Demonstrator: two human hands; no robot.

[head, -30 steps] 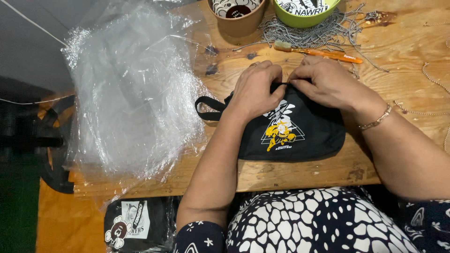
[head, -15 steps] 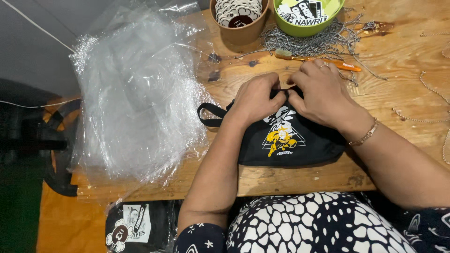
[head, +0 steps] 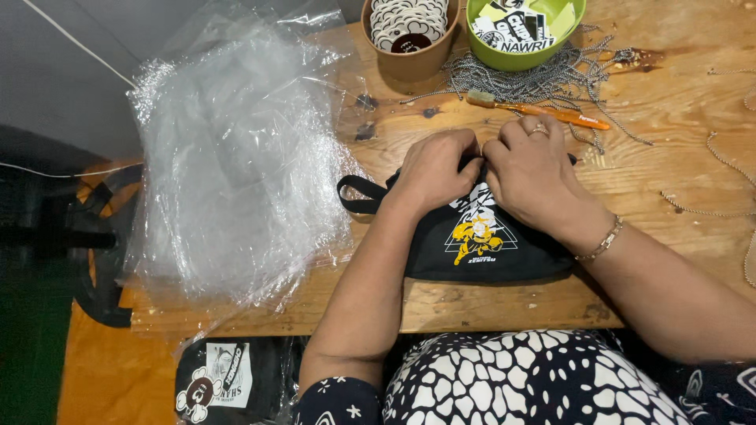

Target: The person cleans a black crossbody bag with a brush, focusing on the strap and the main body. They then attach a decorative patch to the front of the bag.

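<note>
Two bare hands work side by side at the far edge of a small black fabric pouch (head: 480, 244) with a yellow and white printed figure, which lies flat on the bare plywood tabletop (head: 669, 102) close to the near edge. Left hand (head: 431, 169): fingers curled shut over the pouch's top edge, pinching fabric. Right hand (head: 534, 175): fingers likewise closed on the same edge, just beside the left; thumbs nearly touching. What lies under the fingertips is hidden, so the exact grip point cannot be told.

Judgement on doing it well: keep the pouch flat on the wood, hold one side of the edge steady and work with the other, with short pulls so the fabric does not bunch. The black strap loop (head: 358, 195) trails off to the left and should stay free of the fingers.

Surroundings: a stack of clear, crinkled plastic bags (head: 236, 157) lies left of the pouch, its edge near the strap loop. Beyond the hands lie an orange-handled toothbrush (head: 543, 112) and a tangle of silver ball chains (head: 512, 75), both near the knuckles. Further back stand a brown paper cup of round stickers (head: 409, 35) and a green bowl of printed stickers (head: 524, 27). More loose chain (head: 728, 157) lies at right. Another black printed pouch in a clear bag (head: 228, 382) sits below the table edge.
</note>
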